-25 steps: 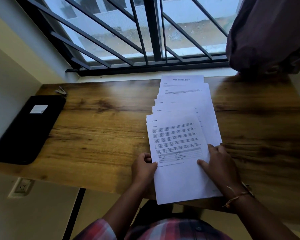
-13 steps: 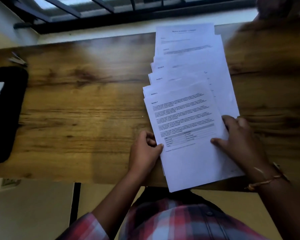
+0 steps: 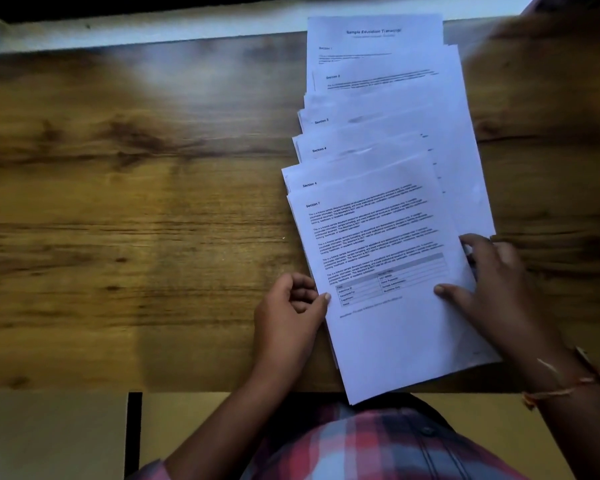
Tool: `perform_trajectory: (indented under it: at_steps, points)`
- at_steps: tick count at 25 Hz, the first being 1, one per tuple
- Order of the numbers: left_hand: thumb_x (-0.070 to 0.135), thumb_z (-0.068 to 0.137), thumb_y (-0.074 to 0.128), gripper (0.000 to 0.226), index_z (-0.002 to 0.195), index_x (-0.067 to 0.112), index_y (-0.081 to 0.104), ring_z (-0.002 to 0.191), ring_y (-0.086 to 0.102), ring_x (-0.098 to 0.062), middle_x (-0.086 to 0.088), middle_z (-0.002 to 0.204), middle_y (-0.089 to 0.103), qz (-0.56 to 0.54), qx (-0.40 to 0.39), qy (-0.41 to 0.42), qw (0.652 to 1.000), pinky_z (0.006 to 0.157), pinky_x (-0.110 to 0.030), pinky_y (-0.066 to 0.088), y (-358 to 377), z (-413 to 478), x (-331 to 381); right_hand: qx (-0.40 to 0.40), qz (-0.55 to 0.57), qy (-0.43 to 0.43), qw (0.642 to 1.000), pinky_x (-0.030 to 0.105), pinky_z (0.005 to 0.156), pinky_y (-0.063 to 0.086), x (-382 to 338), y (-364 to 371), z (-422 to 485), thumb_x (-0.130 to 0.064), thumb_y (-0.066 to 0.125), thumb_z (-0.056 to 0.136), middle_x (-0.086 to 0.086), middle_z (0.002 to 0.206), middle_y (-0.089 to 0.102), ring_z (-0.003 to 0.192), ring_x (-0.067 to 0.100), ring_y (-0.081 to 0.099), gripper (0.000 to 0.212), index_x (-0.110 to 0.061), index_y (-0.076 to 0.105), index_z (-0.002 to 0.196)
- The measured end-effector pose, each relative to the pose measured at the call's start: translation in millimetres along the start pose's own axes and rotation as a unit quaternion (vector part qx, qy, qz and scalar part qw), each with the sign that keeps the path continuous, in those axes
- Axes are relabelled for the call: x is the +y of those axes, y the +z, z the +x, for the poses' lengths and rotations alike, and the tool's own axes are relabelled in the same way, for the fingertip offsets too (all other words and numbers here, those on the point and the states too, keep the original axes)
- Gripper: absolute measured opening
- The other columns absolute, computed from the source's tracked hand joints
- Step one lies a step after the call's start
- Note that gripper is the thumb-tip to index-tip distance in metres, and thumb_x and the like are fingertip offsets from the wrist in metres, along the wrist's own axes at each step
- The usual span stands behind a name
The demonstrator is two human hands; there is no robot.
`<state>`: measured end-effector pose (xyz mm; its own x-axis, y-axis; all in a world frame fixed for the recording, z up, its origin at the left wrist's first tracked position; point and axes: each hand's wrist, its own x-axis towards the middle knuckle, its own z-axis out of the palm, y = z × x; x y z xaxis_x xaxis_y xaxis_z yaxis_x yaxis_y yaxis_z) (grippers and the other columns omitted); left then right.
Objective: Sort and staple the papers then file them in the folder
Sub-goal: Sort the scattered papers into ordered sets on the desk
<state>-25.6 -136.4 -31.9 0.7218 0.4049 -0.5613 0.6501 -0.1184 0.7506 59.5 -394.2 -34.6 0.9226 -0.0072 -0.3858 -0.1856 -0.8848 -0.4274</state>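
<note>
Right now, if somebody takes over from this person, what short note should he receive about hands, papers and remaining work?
Left hand: pinches the left edge of the top white printed sheet, headed Section 7.
Right hand: grips its right edge.
The other white printed papers lie fanned on the brown wooden table.
Done: no staple shows.
Left: sorting, stapling, filing; stapler and folder are out of view.

A: Dim overall; light falls from the far side, leaving a pale sheen on the table [image 3: 174, 74].
B: The upper papers [image 3: 378, 109] look smeared (motion blur); the nearest print stays readable, and the far edge bows slightly.
</note>
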Motion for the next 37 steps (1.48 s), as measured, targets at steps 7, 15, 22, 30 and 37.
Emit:
perform_trajectory:
  at_steps: [7,15,22,30,37]
  points:
    - [0.016,0.089,0.077,0.006,0.094,0.015,0.079,0.094,0.074,-0.019,0.0,0.091,0.079,-0.087,-0.036,-0.025,0.995,0.09,-0.044,0.059,4,-1,1,0.008,0.046,-0.001,0.999,0.036,0.079,0.046,-1,-5,-4,-0.013,0.09,0.073,0.011,0.126,0.056,0.099,0.023,0.058,0.072,-0.02,0.053,0.134]
    - [0.018,0.08,0.085,0.013,0.08,0.01,0.075,0.077,0.074,-0.025,-0.008,0.082,0.078,-0.142,0.01,-0.077,0.987,0.08,-0.045,0.063,12,3,12,-0.023,0.245,0.059,0.968,0.04,0.08,0.055,9,-10,0,-0.013,0.08,0.087,-0.005,0.108,0.068,0.099,0.021,0.068,0.039,-0.022,0.058,0.118]
    - [0.023,0.085,0.082,0.016,0.084,0.009,0.075,0.074,0.074,-0.022,-0.006,0.082,0.078,-0.153,0.078,-0.068,0.983,0.076,-0.045,0.063,12,18,22,-0.021,0.32,0.064,0.945,0.05,0.092,0.058,17,-12,7,-0.009,0.073,0.093,-0.002,0.109,0.073,0.098,0.022,0.071,0.025,-0.017,0.067,0.115]
    - [0.026,0.086,0.081,0.013,0.082,0.015,0.074,0.077,0.076,-0.016,0.004,0.079,0.077,-0.115,0.153,-0.026,0.981,0.072,-0.038,0.064,15,34,23,-0.047,0.305,0.064,0.949,0.054,0.091,0.058,22,-22,14,-0.007,0.07,0.095,-0.001,0.106,0.073,0.095,0.024,0.071,0.022,-0.019,0.066,0.113]
    - [0.023,0.086,0.08,0.017,0.096,0.029,0.067,0.074,0.069,-0.003,0.008,0.081,0.072,-0.01,0.157,0.05,0.986,0.065,-0.022,0.056,18,27,18,-0.072,0.253,0.049,0.964,0.052,0.092,0.056,28,-25,12,-0.013,0.067,0.097,0.002,0.117,0.07,0.1,0.025,0.068,0.03,-0.02,0.062,0.125]
